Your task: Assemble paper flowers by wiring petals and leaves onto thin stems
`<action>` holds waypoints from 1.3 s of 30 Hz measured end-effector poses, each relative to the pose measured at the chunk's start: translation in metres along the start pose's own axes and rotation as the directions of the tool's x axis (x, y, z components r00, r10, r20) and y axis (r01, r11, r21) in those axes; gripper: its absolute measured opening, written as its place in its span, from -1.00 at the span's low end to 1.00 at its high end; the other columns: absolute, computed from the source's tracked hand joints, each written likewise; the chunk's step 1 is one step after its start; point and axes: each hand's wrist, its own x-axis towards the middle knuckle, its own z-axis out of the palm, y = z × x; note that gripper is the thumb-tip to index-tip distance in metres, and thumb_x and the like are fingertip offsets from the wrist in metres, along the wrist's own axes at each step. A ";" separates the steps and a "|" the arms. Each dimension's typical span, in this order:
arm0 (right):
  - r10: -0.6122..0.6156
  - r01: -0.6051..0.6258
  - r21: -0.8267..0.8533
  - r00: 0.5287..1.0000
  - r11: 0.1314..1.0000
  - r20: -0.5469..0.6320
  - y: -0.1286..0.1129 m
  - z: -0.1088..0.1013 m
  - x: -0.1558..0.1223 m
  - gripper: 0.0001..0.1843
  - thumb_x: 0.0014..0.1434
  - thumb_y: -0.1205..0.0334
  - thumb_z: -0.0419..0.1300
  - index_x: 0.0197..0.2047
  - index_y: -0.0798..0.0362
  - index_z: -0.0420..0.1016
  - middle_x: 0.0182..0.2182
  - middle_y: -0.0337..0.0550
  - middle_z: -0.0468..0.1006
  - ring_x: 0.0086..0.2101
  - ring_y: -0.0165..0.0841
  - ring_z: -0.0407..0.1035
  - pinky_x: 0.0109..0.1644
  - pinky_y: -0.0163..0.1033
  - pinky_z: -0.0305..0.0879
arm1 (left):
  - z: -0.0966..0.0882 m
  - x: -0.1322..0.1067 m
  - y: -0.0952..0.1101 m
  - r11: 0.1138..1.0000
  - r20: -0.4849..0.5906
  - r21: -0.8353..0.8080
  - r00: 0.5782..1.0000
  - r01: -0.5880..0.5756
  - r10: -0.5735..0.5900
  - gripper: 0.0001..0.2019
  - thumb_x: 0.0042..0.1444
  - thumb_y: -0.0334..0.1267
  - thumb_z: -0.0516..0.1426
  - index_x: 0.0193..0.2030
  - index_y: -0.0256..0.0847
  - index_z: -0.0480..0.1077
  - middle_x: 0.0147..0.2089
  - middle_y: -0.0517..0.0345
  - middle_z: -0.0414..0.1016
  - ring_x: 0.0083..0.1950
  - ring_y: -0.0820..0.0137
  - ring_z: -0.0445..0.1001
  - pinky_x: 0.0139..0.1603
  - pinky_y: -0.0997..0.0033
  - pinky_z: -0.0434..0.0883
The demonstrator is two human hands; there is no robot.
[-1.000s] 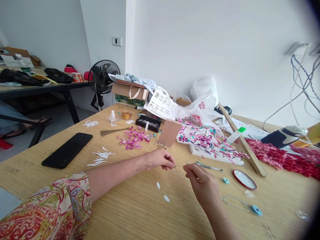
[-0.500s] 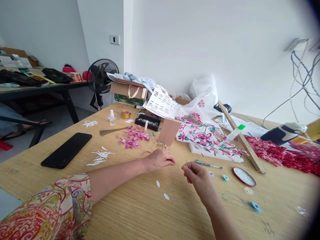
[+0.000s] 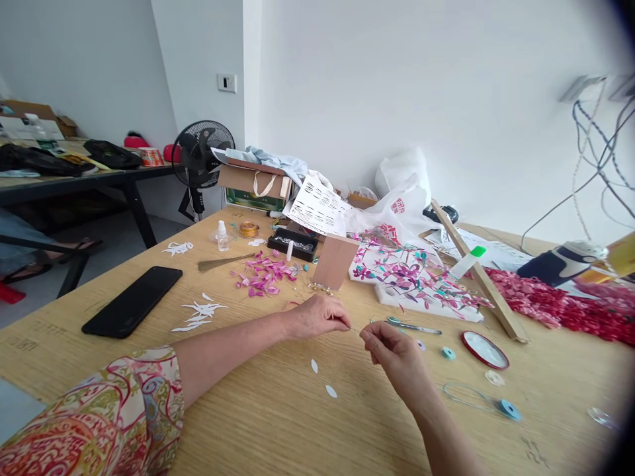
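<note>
My left hand (image 3: 317, 316) and my right hand (image 3: 394, 352) meet over the wooden table (image 3: 278, 423), both closed in a pinch. A very thin wire (image 3: 355, 328) runs between their fingertips. Two small white petal shapes (image 3: 322, 378) lie on the table just below the hands. Small scissors (image 3: 414, 326) lie right behind my right hand. A pile of pink petals (image 3: 265, 274) sits farther back on the left.
A black phone (image 3: 133, 301) and white paper cut-outs (image 3: 198, 312) lie at the left. A flower-covered white board (image 3: 417, 281), a wooden strip (image 3: 479, 277), red petals (image 3: 550, 307), a red-rimmed lid (image 3: 485, 349) and blue thread spools (image 3: 508, 410) are to the right. Boxes, bags and a fan (image 3: 201, 155) stand behind.
My two hands have drawn a little closer together, shortening the stretch of wire between them. The view has shifted slightly.
</note>
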 end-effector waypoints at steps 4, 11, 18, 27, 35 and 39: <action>0.009 -0.008 0.157 1.000 0.988 -0.007 0.001 -0.002 0.001 -0.76 -0.01 0.07 0.11 -0.55 0.06 0.29 -0.68 -0.36 0.23 -0.65 -0.51 0.12 -0.58 -0.38 0.01 | -0.001 0.001 0.005 0.961 -0.014 -0.240 0.989 0.136 -0.144 -0.94 -0.10 -0.36 0.16 -0.48 -0.30 0.45 -0.49 0.20 0.38 -0.42 0.53 0.31 -0.36 0.56 0.23; -0.007 0.028 0.293 0.997 0.956 -0.073 -0.003 -0.009 0.001 -0.74 -0.01 0.08 0.16 -0.55 0.08 0.31 -0.67 -0.36 0.26 -0.65 -0.55 0.09 -0.57 -0.40 0.01 | -0.002 0.001 0.008 0.776 0.064 -0.555 0.946 0.299 -0.319 -0.89 -0.18 -0.30 0.19 -0.51 -0.33 0.42 -0.59 0.26 0.31 -0.52 0.58 0.25 -0.45 0.56 0.22; -0.048 0.060 0.066 0.984 0.996 -0.174 -0.006 -0.008 -0.006 -0.75 0.01 0.05 0.10 -0.49 0.07 0.34 -0.66 -0.31 0.28 -0.66 -0.49 0.14 -0.60 -0.37 0.06 | -0.003 0.002 0.011 0.933 -0.113 -0.306 0.966 0.188 -0.231 -0.88 -0.09 -0.30 0.14 -0.43 -0.32 0.46 -0.46 0.17 0.39 -0.45 0.56 0.28 -0.45 0.59 0.22; -0.292 0.165 -0.431 0.924 0.887 -0.248 -0.021 0.010 -0.031 -0.77 0.11 0.12 -0.02 -0.48 0.02 0.34 -0.63 -0.23 0.37 -0.60 -0.40 0.25 -0.52 -0.33 0.12 | 0.010 -0.002 0.021 0.643 -0.129 -0.742 0.899 0.192 -0.418 -0.76 -0.15 -0.19 0.19 -0.37 -0.35 0.45 -0.41 0.11 0.43 -0.36 0.51 0.35 -0.35 0.52 0.31; -0.155 0.092 -0.370 0.977 0.925 -0.145 -0.014 0.006 -0.058 -0.75 0.11 0.07 -0.03 -0.38 0.01 0.36 -0.57 -0.21 0.45 -0.57 -0.38 0.33 -0.48 -0.33 0.21 | 0.018 -0.003 0.020 0.440 -0.020 -0.864 0.855 0.246 -0.518 -0.73 -0.35 -0.24 0.30 -0.46 -0.35 0.44 -0.50 0.19 0.40 -0.43 0.55 0.35 -0.28 0.49 0.27; -0.005 -0.229 -0.474 0.897 0.850 -0.442 0.009 -0.051 -0.101 -0.71 0.07 -0.02 -0.03 -0.35 -0.03 0.38 -0.49 -0.15 0.51 -0.50 -0.31 0.40 -0.42 -0.27 0.25 | 0.014 -0.004 0.023 0.539 -0.022 -0.792 0.869 0.286 -0.494 -0.81 -0.28 -0.28 0.26 -0.46 -0.33 0.46 -0.49 0.19 0.42 -0.40 0.56 0.32 -0.27 0.51 0.24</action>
